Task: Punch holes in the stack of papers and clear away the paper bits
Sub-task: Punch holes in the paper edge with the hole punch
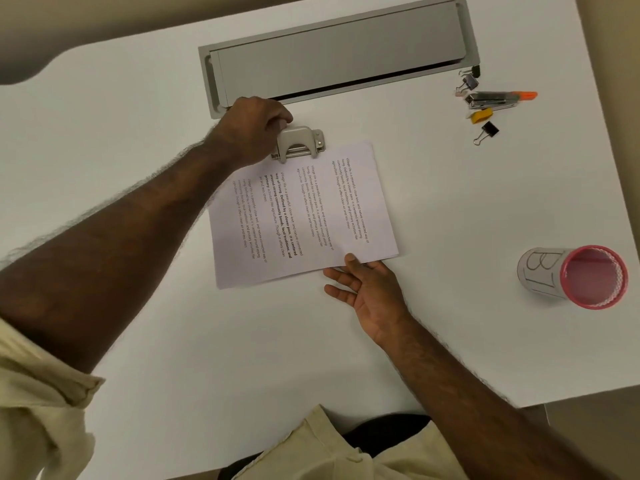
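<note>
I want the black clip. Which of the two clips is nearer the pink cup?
The black clip, below the yellow thing, is nearer the pink cup. The grey clip lies farther up, above the stapler.

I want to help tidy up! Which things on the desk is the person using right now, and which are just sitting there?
Using now:
punch, under the left hand
papers, steadied by the right hand

Just sitting there:
pink cup, lying on its side
stapler
orange marker
two binder clips
yellow bit
grey desk flap
</note>
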The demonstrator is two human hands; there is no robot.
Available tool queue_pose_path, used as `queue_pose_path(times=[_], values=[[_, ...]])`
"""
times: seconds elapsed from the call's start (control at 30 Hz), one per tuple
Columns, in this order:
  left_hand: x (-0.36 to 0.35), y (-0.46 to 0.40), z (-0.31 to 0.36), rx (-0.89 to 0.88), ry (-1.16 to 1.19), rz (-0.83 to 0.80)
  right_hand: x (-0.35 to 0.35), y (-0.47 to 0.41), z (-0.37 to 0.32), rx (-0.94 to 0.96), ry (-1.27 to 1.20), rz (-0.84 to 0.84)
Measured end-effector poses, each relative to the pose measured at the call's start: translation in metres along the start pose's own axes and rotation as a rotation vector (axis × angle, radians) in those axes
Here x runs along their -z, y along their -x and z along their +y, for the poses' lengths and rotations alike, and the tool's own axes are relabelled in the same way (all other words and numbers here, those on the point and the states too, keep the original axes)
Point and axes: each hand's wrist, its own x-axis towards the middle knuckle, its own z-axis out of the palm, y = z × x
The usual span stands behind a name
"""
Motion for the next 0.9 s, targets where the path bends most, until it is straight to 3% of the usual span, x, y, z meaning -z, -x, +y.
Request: queue_pose_path(times=[0.6, 0.9], values=[[0.006, 0.001, 0.005, 0.028, 0.012, -0.042, -0.008, -0.003, -0.012, 0.019, 0.022, 0.001], [-0.006, -0.015, 0.019, 0.059, 0.049, 0.107, -0.007, -0.003, -0.012, 0.014, 0.020, 0.009]])
